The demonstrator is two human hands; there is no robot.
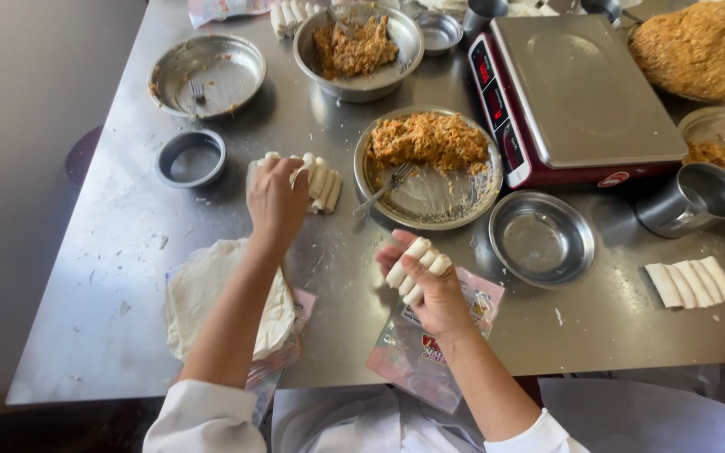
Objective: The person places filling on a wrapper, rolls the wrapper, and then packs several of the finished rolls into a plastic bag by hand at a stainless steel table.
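Note:
My left hand point(276, 200) reaches over a row of white rolled pastry sticks point(322, 183) on the steel table point(111, 277) and grips one of them at the row's left end. My right hand point(430, 289) is held up nearer to me with three white rolls point(417, 264) clasped in its fingers. Just beyond both hands sits a round metal plate point(430, 197) with orange shredded filling point(430, 138) and a fork point(383, 189). A stack of thin white wrapper sheets point(203, 294) lies under my left forearm.
A bowl of filling point(358, 50), a used plate with a fork point(207, 74), a small dark dish point(190, 158), an empty steel bowl point(541, 237), a red scale point(576, 92), a steel cup point(698, 197), several finished rolls point(691, 283) and a plastic packet point(421, 352) crowd the table.

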